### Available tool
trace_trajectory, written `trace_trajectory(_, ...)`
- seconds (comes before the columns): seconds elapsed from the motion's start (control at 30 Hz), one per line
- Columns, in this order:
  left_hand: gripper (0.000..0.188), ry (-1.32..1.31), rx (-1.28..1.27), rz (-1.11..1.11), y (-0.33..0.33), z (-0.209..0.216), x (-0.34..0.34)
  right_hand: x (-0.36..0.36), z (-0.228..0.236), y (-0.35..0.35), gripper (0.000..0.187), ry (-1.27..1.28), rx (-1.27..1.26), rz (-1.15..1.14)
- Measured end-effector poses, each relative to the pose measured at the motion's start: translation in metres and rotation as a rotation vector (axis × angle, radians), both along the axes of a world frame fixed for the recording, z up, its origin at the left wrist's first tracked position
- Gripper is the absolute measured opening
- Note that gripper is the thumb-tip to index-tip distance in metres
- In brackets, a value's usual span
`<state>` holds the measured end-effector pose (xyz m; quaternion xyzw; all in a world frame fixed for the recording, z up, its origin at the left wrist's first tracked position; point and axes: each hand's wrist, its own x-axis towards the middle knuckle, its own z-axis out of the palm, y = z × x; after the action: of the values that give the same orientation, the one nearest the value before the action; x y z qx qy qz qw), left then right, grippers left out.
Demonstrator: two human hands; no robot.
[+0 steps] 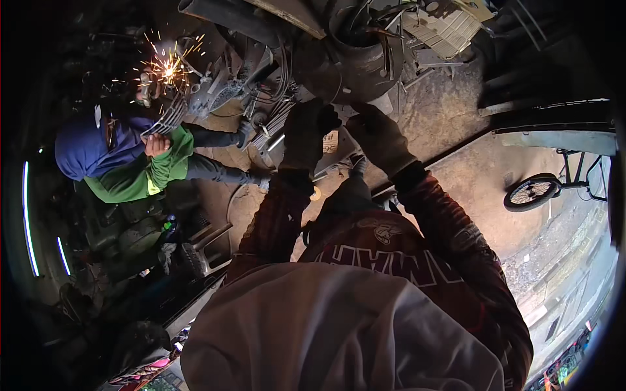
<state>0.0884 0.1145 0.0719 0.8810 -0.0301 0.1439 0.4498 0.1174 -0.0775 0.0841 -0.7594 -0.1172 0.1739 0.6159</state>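
Both my hands wear grey work gloves with dark fingers and are raised in front of a dark round metal surface. My left hand is closed, its fingers curled in toward the right. Facing it across a small gap, my right hand has its fingers bent and pressed together. Anything inside either hand is too dark and small to make out. Below and between the hands lies a brown piece with markings, on or beside a grey metal plate.
To the left a person in a blue hood and green top holds a metal grille near flying sparks. Metal rods and scrap lie between us. Cardboard is at the far right; a bicycle wheel stands right.
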Motion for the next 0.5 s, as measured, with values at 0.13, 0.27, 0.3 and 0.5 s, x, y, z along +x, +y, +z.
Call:
trace_trajectory(0.13, 0.018, -0.027, -0.031, 0.022, 0.001, 0.005, 0.003, -0.011, -0.019, 0.001, 0.048, 0.017, 0.021, 0.004)
trace_trajectory(0.27, 0.023, 0.438, -0.756, 0.079, 0.033, 0.003, 0.016, -0.012, -0.015, 0.001, 0.047, -0.012, -0.062, 0.027)
trace_trajectory(0.3, 0.027, 0.489, -0.877, 0.163, 0.037, 0.007, 0.02, -0.011, -0.017, 0.001, 0.047, -0.004, -0.07, 0.023)
trace_trajectory(0.5, 0.03, 0.642, -0.799, 0.092, 0.067, 0.027, 0.049, 0.007, -0.008, 0.012, 0.049, -0.042, -0.089, -0.042)
